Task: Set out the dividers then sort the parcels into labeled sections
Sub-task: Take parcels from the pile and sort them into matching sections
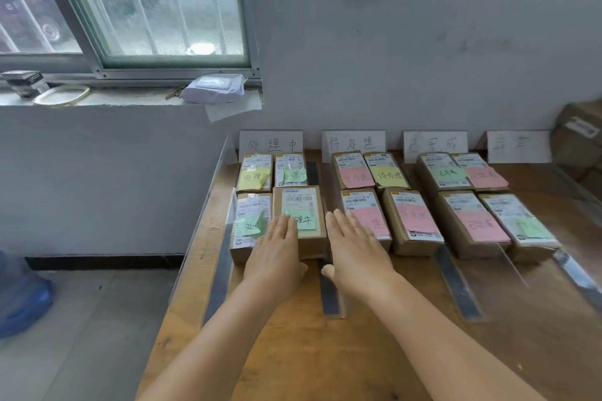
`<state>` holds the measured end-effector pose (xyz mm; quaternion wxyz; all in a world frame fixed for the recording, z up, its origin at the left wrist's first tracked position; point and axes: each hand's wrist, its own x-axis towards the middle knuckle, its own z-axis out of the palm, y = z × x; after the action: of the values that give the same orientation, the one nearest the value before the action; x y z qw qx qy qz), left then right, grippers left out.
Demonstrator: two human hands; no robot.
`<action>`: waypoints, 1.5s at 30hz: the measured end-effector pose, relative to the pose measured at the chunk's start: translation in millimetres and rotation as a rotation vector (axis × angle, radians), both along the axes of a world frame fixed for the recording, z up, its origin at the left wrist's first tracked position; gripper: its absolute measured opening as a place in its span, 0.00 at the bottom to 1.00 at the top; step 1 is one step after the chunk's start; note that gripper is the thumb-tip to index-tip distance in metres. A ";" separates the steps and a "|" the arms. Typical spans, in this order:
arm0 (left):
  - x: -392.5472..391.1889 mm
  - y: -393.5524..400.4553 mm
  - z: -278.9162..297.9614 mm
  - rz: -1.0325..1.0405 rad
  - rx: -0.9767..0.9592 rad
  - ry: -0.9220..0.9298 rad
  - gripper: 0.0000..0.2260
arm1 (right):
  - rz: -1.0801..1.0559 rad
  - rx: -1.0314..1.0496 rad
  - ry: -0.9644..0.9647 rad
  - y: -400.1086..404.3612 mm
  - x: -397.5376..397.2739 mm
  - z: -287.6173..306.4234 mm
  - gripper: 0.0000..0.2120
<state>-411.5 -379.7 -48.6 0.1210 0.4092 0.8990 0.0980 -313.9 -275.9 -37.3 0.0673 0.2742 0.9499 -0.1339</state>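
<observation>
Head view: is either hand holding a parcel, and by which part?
Nothing is held. The left hand lies flat on the front parcel top; the right hand is flat, fingers straight.

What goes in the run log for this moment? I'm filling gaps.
left hand flat on front parcel | right hand flat beside it | three sections filled | fourth label without parcels

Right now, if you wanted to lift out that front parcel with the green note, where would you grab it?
Take the front parcel by its near end, from above: neighbours crowd its left and back, a divider stands right, and only the near end is free.
</observation>
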 end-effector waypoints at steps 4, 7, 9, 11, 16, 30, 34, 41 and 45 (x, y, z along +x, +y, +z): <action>53.3 14.6 12.0 -0.082 -0.009 0.006 0.37 | -0.036 0.021 0.011 14.1 56.6 6.2 0.41; 102.2 28.8 16.5 -0.140 0.010 0.012 0.37 | -0.072 0.035 0.029 25.2 108.2 8.9 0.41; 141.9 40.5 17.4 -0.181 0.020 0.019 0.37 | -0.099 0.043 0.037 33.9 151.5 11.2 0.41; 173.2 49.1 16.1 -0.203 0.017 0.026 0.37 | -0.121 0.045 0.035 40.8 185.2 12.2 0.41; 270.9 78.9 14.5 -0.279 0.040 0.002 0.37 | -0.189 0.078 0.034 60.9 287.1 13.9 0.39; 446.3 183.6 20.0 -0.537 0.099 -0.023 0.35 | -0.497 0.036 0.055 139.8 485.8 9.5 0.41; 470.2 235.4 21.0 -0.614 0.139 -0.016 0.35 | -0.598 0.005 0.070 180.6 515.6 10.8 0.41; 497.5 353.2 23.0 -0.717 0.197 -0.047 0.34 | -0.709 0.035 0.078 281.6 549.7 13.7 0.41; 514.4 419.1 28.2 -0.754 0.190 -0.059 0.34 | -0.750 0.040 0.076 339.2 563.4 13.9 0.41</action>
<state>102.9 39.4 -20.4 0.1359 0.7173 0.6686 0.1413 249.5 63.2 -23.4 -0.0270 0.5990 0.7879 -0.1405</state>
